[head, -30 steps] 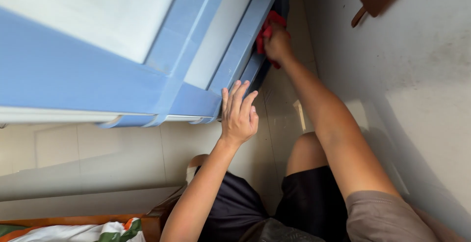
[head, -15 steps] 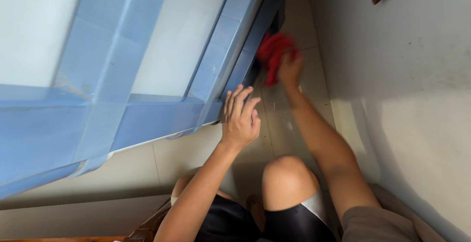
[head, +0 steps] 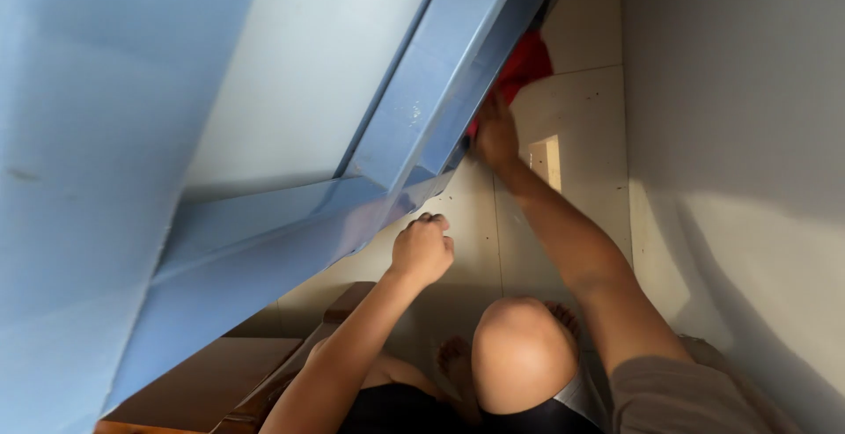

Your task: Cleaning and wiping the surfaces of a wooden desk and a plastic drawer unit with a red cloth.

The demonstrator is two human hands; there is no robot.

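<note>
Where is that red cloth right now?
The red cloth is in the upper middle of the head view, held in the right hand against the lower edge of the blue door, just above the tiled floor.

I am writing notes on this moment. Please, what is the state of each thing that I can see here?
Blue door: tilted in view, lower edge above the floor.
Red cloth: bunched, pressed against the door's edge.
Right hand: closed on the red cloth.
Left hand: curled at the door's bottom edge.
Tiled floor: speckled with dirt.
</note>
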